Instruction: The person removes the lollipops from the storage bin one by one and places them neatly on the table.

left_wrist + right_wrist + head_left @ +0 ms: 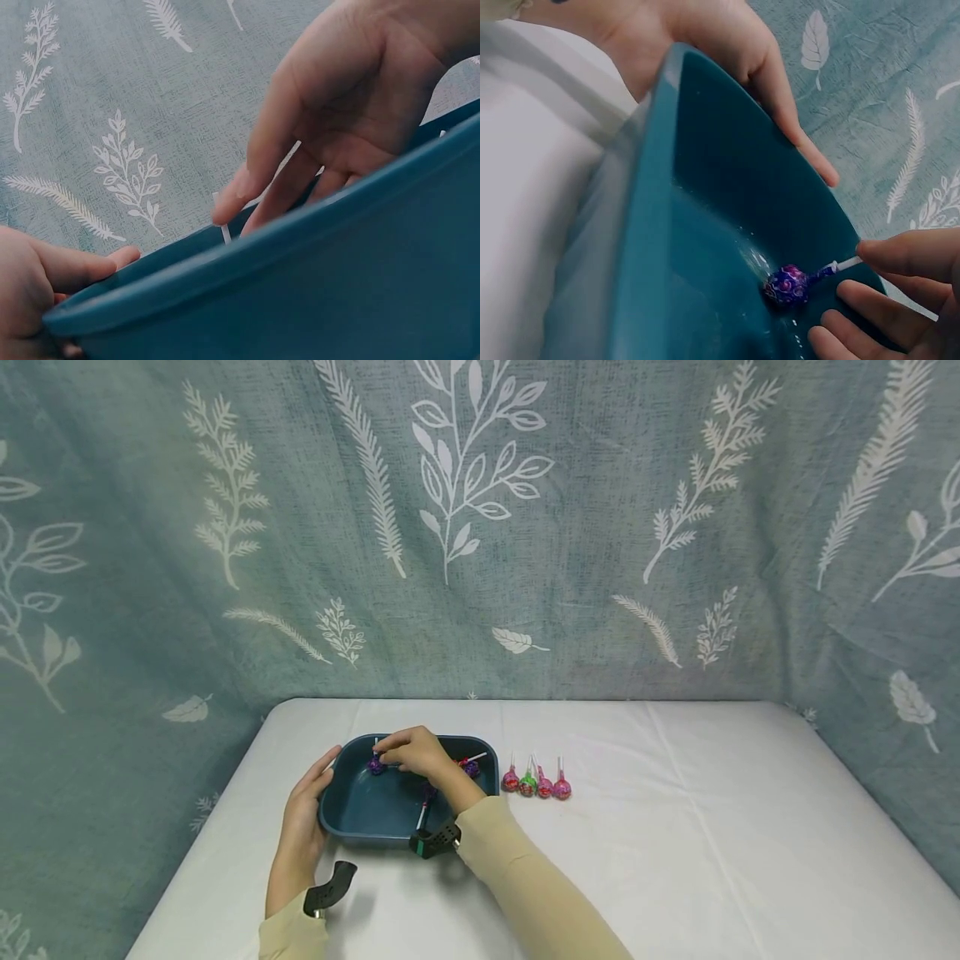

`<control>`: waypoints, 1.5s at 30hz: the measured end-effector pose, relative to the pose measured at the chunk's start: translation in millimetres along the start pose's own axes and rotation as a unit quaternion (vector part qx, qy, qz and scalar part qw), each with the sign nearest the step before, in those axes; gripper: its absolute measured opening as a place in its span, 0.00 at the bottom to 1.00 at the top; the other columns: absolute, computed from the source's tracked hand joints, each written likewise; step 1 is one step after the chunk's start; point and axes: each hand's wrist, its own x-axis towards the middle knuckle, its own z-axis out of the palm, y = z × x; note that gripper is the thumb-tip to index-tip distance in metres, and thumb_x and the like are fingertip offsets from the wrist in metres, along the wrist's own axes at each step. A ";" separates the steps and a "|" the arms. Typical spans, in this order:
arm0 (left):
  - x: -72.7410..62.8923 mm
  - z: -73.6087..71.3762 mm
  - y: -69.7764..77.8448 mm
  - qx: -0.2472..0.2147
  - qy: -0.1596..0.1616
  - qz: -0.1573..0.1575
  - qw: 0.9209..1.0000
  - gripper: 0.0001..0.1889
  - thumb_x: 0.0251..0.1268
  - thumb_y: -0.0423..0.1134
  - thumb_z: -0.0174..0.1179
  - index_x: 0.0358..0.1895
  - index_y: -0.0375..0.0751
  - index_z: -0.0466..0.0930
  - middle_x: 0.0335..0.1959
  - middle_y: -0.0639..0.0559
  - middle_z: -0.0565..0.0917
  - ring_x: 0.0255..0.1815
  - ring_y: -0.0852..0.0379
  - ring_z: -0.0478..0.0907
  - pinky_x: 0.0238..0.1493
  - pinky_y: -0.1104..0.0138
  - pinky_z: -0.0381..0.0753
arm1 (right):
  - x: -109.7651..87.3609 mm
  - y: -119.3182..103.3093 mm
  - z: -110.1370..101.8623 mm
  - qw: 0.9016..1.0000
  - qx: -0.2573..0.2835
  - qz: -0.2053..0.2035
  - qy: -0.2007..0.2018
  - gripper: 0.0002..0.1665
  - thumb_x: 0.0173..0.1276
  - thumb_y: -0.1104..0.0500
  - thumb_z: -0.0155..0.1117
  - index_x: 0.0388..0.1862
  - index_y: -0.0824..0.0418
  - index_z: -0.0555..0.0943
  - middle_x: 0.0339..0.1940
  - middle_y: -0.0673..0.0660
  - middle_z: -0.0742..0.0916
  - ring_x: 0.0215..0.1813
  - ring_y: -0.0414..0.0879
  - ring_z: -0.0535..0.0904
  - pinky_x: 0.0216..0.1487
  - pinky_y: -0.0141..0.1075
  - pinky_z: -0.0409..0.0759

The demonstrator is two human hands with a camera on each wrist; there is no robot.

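Observation:
A dark blue plastic tub (363,806) sits toward the left of the white table. At its left end my left hand (302,818) grips the rim, fingers along the outer wall. My right hand (420,753) reaches over the tub and pinches the white stick of a purple-wrapped lollipop (787,285). That lollipop's head is low inside the tub, near the far left corner. Another purple lollipop (428,791) lies beside the right forearm, its stick toward the near wall. One more purple lollipop (471,769) shows at the right end, next to a bit of red wrapper, partly hidden by the arm.
Just right of the tub stands a short row of lollipops: a red one (511,779), a green one (528,785) and pink ones (562,789), sticks pointing away. The white table (712,827) stretches on to the right. A grey-green leaf-print curtain (585,527) hangs behind.

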 end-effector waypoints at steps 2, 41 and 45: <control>0.0 -0.3 -0.3 0.000 0.000 0.002 1.000 0.22 0.79 0.42 0.41 0.72 0.52 0.65 0.76 0.57 0.54 0.76 0.57 0.49 0.71 0.59 0.52 | 0.7 -0.2 2.4 1.000 -0.001 0.000 -0.004 0.12 0.64 0.65 0.66 0.46 0.63 0.87 0.45 0.54 0.87 0.45 0.44 0.83 0.47 0.41 0.80; -1.0 -1.5 -2.5 -0.011 -0.008 0.008 1.000 0.22 0.79 0.43 0.43 0.72 0.51 0.65 0.76 0.56 0.56 0.74 0.57 0.52 0.70 0.59 0.54 | -3.8 3.6 8.2 0.999 -0.027 0.003 0.040 0.12 0.58 0.65 0.71 0.42 0.64 0.86 0.34 0.51 0.86 0.36 0.41 0.81 0.40 0.38 0.82; -1.7 -0.9 -1.0 -0.008 -0.004 -0.002 1.000 0.22 0.78 0.43 0.43 0.72 0.52 0.66 0.76 0.57 0.56 0.74 0.57 0.52 0.70 0.59 0.54 | -8.8 2.9 4.8 0.999 0.021 0.011 0.035 0.11 0.60 0.68 0.68 0.43 0.68 0.84 0.33 0.54 0.85 0.36 0.44 0.82 0.42 0.43 0.82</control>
